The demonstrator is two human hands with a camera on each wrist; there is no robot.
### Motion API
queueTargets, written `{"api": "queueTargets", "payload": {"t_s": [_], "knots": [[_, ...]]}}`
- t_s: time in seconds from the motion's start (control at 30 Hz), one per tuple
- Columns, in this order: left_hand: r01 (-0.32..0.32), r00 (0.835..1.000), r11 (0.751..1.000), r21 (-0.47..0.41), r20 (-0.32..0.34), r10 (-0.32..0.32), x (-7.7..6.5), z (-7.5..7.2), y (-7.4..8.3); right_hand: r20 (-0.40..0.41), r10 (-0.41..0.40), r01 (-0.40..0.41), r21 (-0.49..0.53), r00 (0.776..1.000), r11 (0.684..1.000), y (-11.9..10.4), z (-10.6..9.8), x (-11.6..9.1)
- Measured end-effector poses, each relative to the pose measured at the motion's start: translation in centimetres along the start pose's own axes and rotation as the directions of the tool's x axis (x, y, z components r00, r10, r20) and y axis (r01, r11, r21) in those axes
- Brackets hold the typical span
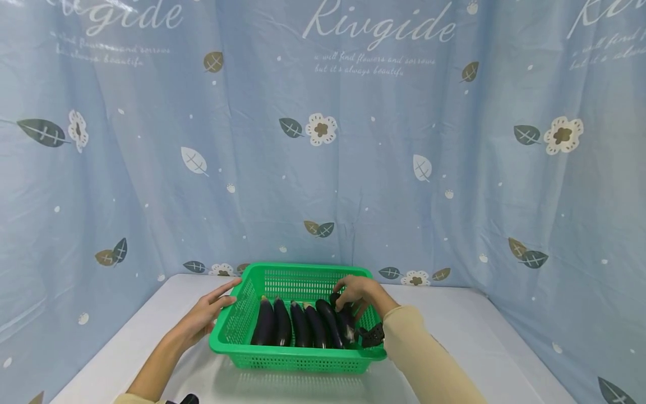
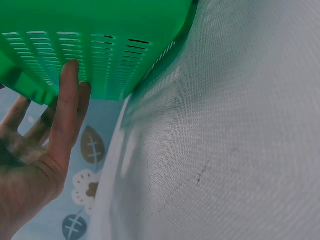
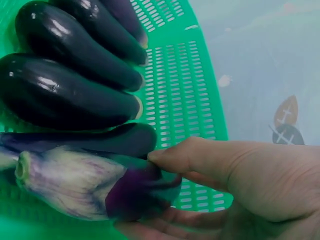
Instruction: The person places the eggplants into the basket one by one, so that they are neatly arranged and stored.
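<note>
A green basket (image 1: 303, 359) with slotted walls stands on the white table, and several dark purple eggplants (image 1: 264, 322) lie side by side in it. My right hand (image 1: 358, 293) reaches into the basket's right part. In the right wrist view, its thumb and fingers (image 3: 170, 157) grip one end of an eggplant with a pale, streaked other end (image 3: 75, 185). Another eggplant (image 3: 85, 140) lies right beside the held one. At the basket's left side is my left hand (image 1: 204, 314), fingers extended at the rim. Its straight thumb (image 2: 67, 105) lies against the slotted wall.
The white tabletop (image 1: 454, 336) extends around the basket. A blue patterned curtain (image 1: 323, 179) hangs behind and on both sides. A black perforated piece (image 1: 372, 335) sits by the right sleeve, over the basket's front right corner.
</note>
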State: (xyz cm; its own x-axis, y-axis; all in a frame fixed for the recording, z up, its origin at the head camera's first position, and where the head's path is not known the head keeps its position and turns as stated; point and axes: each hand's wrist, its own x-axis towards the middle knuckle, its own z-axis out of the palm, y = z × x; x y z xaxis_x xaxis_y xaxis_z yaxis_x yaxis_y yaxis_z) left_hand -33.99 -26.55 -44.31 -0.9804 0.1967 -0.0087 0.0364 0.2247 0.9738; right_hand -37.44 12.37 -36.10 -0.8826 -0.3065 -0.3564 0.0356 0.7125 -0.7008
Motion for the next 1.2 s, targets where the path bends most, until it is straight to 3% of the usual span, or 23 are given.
{"api": "queueTargets", "payload": {"t_s": [0.47,1.2], "knots": [[-0.02,1.0,1.0,-0.005,0.024,0.02,-0.04,-0.02,-0.09,0.05,0.025,-0.029,0.072,0.998,0.997,0.33,0.41,0.57],[-0.004,1.0,1.0,-0.025,0.029,0.005,-0.14,0.03,0.22,0.083,0.014,-0.017,0.033,0.996,0.999,0.46,0.35,-0.31]]}}
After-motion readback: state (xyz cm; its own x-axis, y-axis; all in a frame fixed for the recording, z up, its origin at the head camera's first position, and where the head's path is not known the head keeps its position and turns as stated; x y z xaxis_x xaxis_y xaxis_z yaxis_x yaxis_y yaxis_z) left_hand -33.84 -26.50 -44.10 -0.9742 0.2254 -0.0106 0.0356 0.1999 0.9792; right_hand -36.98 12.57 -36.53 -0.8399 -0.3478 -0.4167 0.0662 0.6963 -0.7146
